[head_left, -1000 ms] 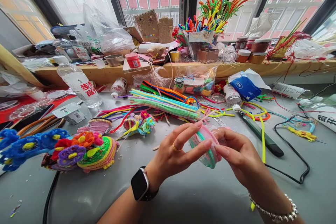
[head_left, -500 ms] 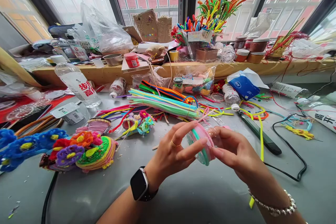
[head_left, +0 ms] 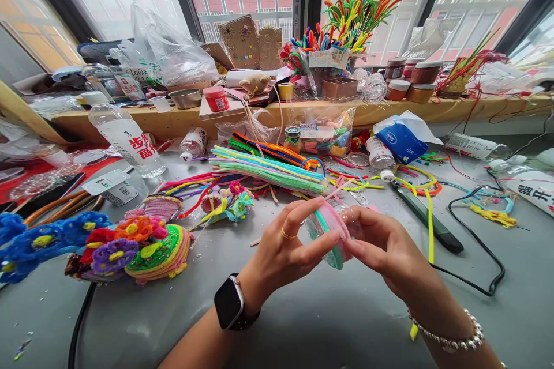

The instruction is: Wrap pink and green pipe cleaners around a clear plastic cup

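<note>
Between both hands is a clear plastic piece [head_left: 355, 227], rounded like part of a cut bottle, with pink [head_left: 334, 220] and teal [head_left: 321, 223] pipe cleaner wound around it. My left hand [head_left: 283, 242] grips its left side, the index finger lying across the coils. On the right side, my right hand [head_left: 385, 245] pinches the pink strand against the rim with thumb and fingertips. A pink end sticks up above the left fingers. My fingers hide part of the plastic. Behind the hands lies a bundle of pastel pipe cleaners [head_left: 268, 170].
Finished pipe-cleaner flowers [head_left: 116, 248] and a smaller flower piece [head_left: 236, 204] lie to the left. A bottle [head_left: 130, 141] stands behind them. To the right are a green-black cutter [head_left: 433, 222], a black cable [head_left: 476, 230] and a blue tissue pack [head_left: 402, 138].
The held piece has tipped very slightly, and my right fingers have shifted a little along the pink strand. My left hand keeps its grip, and the table things stay put.
</note>
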Demonstrator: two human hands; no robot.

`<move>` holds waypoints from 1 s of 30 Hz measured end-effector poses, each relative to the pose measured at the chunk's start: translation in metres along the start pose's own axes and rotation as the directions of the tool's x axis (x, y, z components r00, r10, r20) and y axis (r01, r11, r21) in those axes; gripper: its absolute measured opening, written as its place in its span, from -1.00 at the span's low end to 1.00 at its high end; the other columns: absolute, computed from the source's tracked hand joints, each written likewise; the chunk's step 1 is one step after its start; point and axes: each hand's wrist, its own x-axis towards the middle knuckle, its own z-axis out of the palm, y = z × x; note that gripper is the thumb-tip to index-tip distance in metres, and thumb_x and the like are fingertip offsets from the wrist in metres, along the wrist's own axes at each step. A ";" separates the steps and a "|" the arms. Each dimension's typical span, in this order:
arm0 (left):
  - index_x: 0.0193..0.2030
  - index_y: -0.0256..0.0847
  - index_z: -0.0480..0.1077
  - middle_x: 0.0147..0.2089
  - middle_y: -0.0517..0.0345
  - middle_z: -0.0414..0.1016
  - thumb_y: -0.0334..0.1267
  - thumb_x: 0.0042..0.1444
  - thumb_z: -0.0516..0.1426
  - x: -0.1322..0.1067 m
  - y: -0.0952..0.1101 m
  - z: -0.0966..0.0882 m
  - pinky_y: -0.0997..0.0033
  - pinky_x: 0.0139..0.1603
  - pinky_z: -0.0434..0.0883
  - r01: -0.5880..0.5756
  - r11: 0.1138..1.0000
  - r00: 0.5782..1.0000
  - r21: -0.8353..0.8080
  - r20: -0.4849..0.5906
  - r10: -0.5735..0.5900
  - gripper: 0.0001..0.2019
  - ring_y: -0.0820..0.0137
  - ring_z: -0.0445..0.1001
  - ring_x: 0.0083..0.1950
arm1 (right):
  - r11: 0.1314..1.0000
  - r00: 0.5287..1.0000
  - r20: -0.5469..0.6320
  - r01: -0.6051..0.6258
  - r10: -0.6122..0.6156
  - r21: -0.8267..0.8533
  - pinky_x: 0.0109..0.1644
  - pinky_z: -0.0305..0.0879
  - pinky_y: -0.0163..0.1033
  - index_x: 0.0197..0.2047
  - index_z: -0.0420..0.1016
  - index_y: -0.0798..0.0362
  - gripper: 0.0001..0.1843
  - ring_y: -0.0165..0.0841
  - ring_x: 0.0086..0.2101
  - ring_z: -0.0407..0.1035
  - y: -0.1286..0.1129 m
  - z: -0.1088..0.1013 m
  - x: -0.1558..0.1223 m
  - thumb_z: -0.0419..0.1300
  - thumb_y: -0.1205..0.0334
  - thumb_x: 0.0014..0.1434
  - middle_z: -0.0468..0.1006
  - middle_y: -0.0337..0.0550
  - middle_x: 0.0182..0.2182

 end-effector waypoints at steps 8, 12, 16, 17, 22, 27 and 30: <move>-0.09 -0.12 0.20 0.09 -0.02 0.18 -0.46 -0.01 0.15 -0.001 0.000 0.000 0.27 -0.12 0.48 0.002 1.000 1.000 0.003 -0.002 -0.002 -0.65 0.31 0.36 0.01 | 1.000 1.000 -0.011 0.004 -0.004 0.004 -0.39 0.26 -0.36 -0.31 0.48 0.03 -0.82 -0.44 -0.42 0.30 0.002 0.001 0.000 0.25 0.12 0.06 0.44 -0.22 -0.43; -0.10 -0.14 0.21 0.09 -0.04 0.17 -0.49 -0.02 0.14 -0.001 0.000 0.000 0.26 -0.10 0.47 0.000 1.000 1.000 -0.001 -0.008 0.000 -0.65 0.30 0.36 0.01 | 1.000 1.000 -0.021 -0.005 0.004 -0.010 -0.39 0.26 -0.34 -0.32 0.48 0.04 -0.81 -0.43 -0.42 0.31 0.003 0.001 -0.001 0.25 0.09 0.06 0.46 -0.20 -0.42; -0.09 -0.14 0.20 0.09 -0.04 0.17 -0.49 -0.02 0.14 -0.001 0.000 0.001 0.26 -0.10 0.47 -0.005 1.000 1.000 -0.001 -0.016 0.005 -0.65 0.31 0.37 0.01 | 1.000 1.000 -0.022 -0.002 0.001 -0.014 -0.34 0.28 -0.32 -0.32 0.48 0.04 -0.81 -0.42 -0.43 0.32 0.004 0.001 -0.001 0.25 0.10 0.06 0.48 -0.20 -0.41; -0.09 -0.13 0.20 0.09 -0.04 0.17 -0.49 -0.02 0.14 -0.002 0.000 0.001 0.26 -0.10 0.47 -0.004 1.000 1.000 -0.002 -0.017 0.004 -0.65 0.31 0.37 0.01 | 1.000 1.000 -0.030 -0.001 0.000 -0.010 -0.33 0.28 -0.31 -0.32 0.48 0.04 -0.81 -0.42 -0.42 0.32 0.004 0.001 -0.002 0.25 0.10 0.06 0.48 -0.20 -0.41; -0.09 -0.11 0.19 0.10 -0.04 0.20 -0.48 -0.03 0.15 -0.003 0.000 0.001 0.27 -0.11 0.47 0.006 1.000 1.000 -0.003 -0.016 -0.006 -0.63 0.31 0.38 0.01 | 1.000 0.999 -0.040 -0.011 0.011 0.005 -0.37 0.27 -0.34 -0.32 0.48 0.04 -0.81 -0.43 -0.42 0.31 0.004 0.002 -0.002 0.26 0.11 0.05 0.47 -0.20 -0.41; -0.08 -0.11 0.19 0.10 -0.03 0.19 -0.46 -0.01 0.16 -0.003 0.000 0.002 0.27 -0.10 0.47 0.008 1.000 1.000 -0.004 -0.016 -0.008 -0.64 0.31 0.38 0.02 | 1.000 0.998 -0.056 -0.029 0.029 0.007 -0.39 0.27 -0.33 -0.34 0.48 0.05 -0.80 -0.41 -0.41 0.30 0.001 0.004 -0.002 0.27 0.09 0.03 0.45 -0.18 -0.42; -0.09 -0.11 0.19 0.11 -0.02 0.19 -0.46 0.00 0.15 -0.003 0.000 0.002 0.27 -0.10 0.47 0.011 1.000 1.000 -0.001 -0.015 -0.011 -0.65 0.32 0.37 0.02 | 0.999 0.997 -0.072 -0.038 0.039 0.010 -0.38 0.27 -0.32 -0.35 0.47 0.05 -0.80 -0.41 -0.42 0.30 0.001 0.005 -0.002 0.27 0.09 0.02 0.45 -0.18 -0.43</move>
